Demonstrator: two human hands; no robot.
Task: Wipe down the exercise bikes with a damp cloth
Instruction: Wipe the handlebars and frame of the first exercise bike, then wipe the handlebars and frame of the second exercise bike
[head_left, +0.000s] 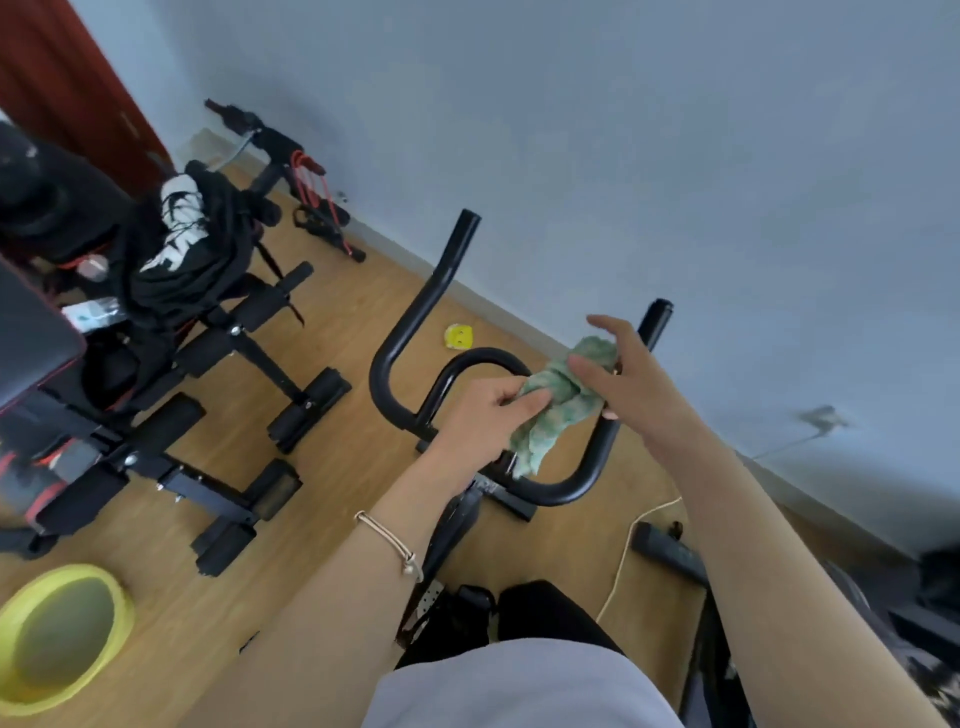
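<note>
Over the black handlebars (410, 332) of the exercise bike (457, 525), both hands meet on a crumpled green cloth (558, 402). Left hand (485, 421) pinches the cloth's lower left part, thumb and fingers closed on the fabric, with a thin bracelet (389, 543) on its wrist. Right hand (623, 374) rests on the cloth's upper right part with its fingers spread; its index finger stands free above, so whether it grips the cloth or only presses on it I cannot tell. Part of the cloth hangs down across the curved bar. On the wooden floor (363, 291) a yellow-green basin (57, 639) sits at lower left, near a black weight bench (156, 395) draped with dark clothing (182, 249)
</note>
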